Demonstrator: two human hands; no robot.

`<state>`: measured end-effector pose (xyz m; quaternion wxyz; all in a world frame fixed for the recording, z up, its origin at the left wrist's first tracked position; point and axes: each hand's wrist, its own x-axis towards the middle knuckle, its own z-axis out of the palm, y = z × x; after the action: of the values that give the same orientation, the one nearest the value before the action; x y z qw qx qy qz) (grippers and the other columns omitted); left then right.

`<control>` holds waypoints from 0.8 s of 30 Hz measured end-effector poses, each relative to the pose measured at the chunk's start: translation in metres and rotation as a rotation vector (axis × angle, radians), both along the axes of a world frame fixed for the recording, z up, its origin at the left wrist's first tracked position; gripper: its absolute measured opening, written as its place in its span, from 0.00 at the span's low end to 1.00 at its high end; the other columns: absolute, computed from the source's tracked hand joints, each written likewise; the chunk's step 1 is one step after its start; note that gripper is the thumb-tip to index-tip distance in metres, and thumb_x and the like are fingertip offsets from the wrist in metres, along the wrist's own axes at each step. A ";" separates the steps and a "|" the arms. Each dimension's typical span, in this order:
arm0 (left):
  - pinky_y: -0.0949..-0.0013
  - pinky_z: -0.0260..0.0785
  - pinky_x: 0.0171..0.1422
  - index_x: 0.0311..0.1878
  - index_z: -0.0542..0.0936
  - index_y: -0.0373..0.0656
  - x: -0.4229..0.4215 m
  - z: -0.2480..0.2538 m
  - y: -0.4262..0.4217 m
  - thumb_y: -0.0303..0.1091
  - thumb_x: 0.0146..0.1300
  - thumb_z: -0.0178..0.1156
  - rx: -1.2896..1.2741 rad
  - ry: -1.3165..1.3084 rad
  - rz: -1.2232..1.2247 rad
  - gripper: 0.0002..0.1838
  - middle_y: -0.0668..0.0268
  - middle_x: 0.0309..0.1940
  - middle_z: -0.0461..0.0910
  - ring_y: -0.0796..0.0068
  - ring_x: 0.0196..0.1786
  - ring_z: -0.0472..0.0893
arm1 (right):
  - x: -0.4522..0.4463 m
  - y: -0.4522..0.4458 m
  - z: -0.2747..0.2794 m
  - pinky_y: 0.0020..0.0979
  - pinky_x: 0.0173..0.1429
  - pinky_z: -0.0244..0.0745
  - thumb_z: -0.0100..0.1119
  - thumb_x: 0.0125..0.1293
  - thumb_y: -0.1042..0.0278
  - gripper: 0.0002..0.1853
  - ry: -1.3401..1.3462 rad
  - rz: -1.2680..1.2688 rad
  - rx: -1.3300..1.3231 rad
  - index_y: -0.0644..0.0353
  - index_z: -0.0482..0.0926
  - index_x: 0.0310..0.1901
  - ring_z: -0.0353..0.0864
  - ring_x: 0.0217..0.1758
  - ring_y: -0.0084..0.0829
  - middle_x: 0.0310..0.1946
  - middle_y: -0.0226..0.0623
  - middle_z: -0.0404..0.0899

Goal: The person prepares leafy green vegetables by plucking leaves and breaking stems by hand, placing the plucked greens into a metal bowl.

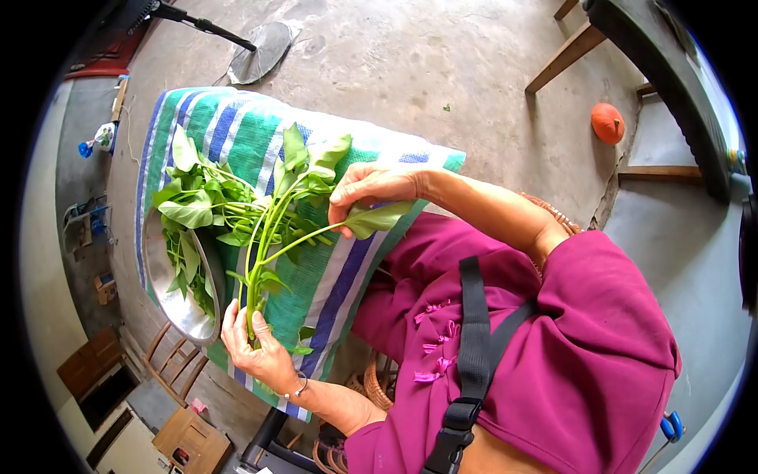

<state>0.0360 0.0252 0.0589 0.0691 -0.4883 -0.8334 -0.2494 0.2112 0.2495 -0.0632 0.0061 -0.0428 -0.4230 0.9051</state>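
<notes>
Slanting stems (pixel 252 286), leaves (pixel 328 154) toward view's top

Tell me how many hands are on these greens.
2: the left hand grips the gathered stems, and the right hand pinches a leafy stalk farther up. No other hands show.

Brightly and evenly lit, with softly shadowed greens (pixel 272 212) and a glinting bowl (pixel 186 314). Mostly sharp in the middle; strongly bowed outward, blue-fringed and blackened toward the edges.
</notes>
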 end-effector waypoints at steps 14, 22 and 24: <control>0.62 0.67 0.51 0.37 0.78 0.33 0.002 -0.003 0.002 0.25 0.55 0.61 0.013 0.032 -0.003 0.07 0.58 0.43 0.79 0.58 0.46 0.76 | -0.009 -0.009 0.011 0.29 0.33 0.67 0.52 0.52 0.66 0.12 -0.170 -0.324 0.677 0.67 0.78 0.31 0.71 0.27 0.23 0.21 0.34 0.74; 0.63 0.68 0.50 0.38 0.79 0.33 0.004 -0.006 -0.004 0.26 0.56 0.61 0.086 -0.003 0.056 0.08 0.59 0.42 0.80 0.59 0.44 0.76 | -0.004 0.014 0.016 0.20 0.31 0.71 0.49 0.64 0.73 0.08 -0.214 -1.147 0.331 0.62 0.79 0.36 0.73 0.28 0.18 0.27 0.30 0.78; 0.63 0.68 0.50 0.38 0.79 0.33 0.009 -0.008 0.001 0.26 0.56 0.61 0.082 -0.022 0.049 0.08 0.59 0.43 0.79 0.59 0.44 0.76 | -0.010 -0.003 0.034 0.19 0.34 0.70 0.50 0.64 0.74 0.07 -0.060 -1.072 0.587 0.64 0.79 0.38 0.73 0.31 0.17 0.28 0.30 0.77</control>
<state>0.0452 0.0263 0.0507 0.0860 -0.4617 -0.8350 -0.2868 0.2014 0.2469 -0.0288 0.4602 -0.2717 -0.5743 0.6201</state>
